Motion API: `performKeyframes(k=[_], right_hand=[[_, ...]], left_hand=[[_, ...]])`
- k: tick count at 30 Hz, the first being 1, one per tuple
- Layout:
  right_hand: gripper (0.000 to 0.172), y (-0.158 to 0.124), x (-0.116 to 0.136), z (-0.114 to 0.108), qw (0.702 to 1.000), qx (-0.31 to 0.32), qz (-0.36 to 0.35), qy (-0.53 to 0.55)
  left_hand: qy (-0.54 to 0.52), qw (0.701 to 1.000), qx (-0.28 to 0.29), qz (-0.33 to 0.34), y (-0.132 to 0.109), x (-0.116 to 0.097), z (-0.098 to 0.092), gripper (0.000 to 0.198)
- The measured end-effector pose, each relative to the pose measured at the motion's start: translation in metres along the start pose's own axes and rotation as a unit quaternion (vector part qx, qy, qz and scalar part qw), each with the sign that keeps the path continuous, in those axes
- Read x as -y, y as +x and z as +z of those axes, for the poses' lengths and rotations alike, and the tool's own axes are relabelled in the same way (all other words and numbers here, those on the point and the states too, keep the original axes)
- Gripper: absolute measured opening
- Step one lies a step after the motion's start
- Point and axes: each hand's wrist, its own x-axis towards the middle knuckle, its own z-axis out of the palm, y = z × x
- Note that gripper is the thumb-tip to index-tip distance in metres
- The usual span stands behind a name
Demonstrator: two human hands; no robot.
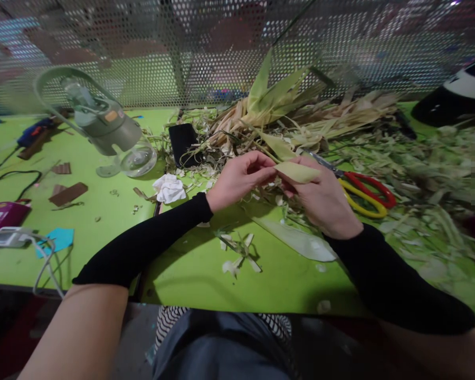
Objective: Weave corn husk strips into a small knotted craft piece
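Note:
Above the green table, my left hand [243, 178] pinches the left end of a pale green corn husk piece [298, 172]. My right hand [324, 203] is closed on the same husk from the other side, with its fingertips partly hidden behind it. A longer pale husk strip [301, 240] lies on the table under my right wrist. Just right of that hand rest scissors [366, 194] with red and yellow handles. Behind both hands is a heap of husks [269, 105], some green and some dried brown.
A black phone [183, 143] lies left of the heap, near a crumpled white tissue [169, 188]. Farther left stands a clear bottle with a grey-green lid [111, 126]. Cables and a purple box [6, 216] lie at far left. Husk scraps [431, 179] cover the right side. A perforated metal screen [206, 53] borders the back.

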Motion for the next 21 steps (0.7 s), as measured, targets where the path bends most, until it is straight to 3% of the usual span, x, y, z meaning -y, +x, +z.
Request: performKeyframes(k=[7, 9, 11, 15, 18, 21], right_hand=[[0.016, -0.002, 0.008, -0.001, 0.991, -0.028, -0.108, -0.078], [0.016, -0.002, 0.008, -0.002, 0.988, -0.031, -0.121, -0.096], [0.019, -0.001, 0.007, -0.003, 0.987, -0.033, -0.122, -0.102], [0.029, 0.001, 0.002, -0.002, 0.995, -0.025, -0.079, -0.060], [0.031, 0.002, -0.002, 0.002, 0.999, -0.016, -0.032, 0.001], [0.027, 0.004, -0.006, 0.005, 0.999, -0.001, -0.020, 0.037]], left_hand=[[-0.129, 0.977, 0.009, -0.166, -0.001, -0.005, -0.001, 0.009], [-0.137, 0.973, 0.021, -0.184, -0.001, -0.005, -0.001, 0.009], [-0.122, 0.980, 0.024, -0.155, -0.002, -0.004, -0.001, 0.007], [-0.015, 1.000, 0.008, -0.023, -0.003, 0.001, 0.002, 0.009], [0.079, 0.995, -0.014, 0.061, -0.005, 0.002, 0.003, 0.010], [0.125, 0.988, -0.017, 0.092, -0.006, 0.001, 0.002, 0.011]])
